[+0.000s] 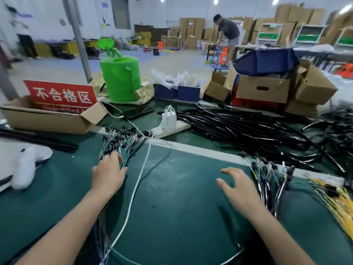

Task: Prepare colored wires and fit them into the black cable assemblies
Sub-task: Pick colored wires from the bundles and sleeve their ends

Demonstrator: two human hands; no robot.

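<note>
Left hand (108, 174), fingers loosely extended onto colored wires (118, 148) left of centre, should single out one; right hand (238, 185) hovers open.

Left hand (108, 175): fingertips (114, 158) sink into the colored wires (116, 145) and are motion-blurred, so can't tell if they pinch a strand or only touch. The same bundle runs back under the left forearm and is cut off at the bottom edge. Right hand (237, 185): fingers (229, 171) spread, contact with the tabletop (181, 188) unclear. Right of those fingers, yellow wires (336, 199) run off the frame edge. Far left of the left fingers, white object (28, 165): blurred, cropped, unidentifiable. Beyond them, red sign (61, 94): lower line hidden by cardboard box (47, 119).
</note>
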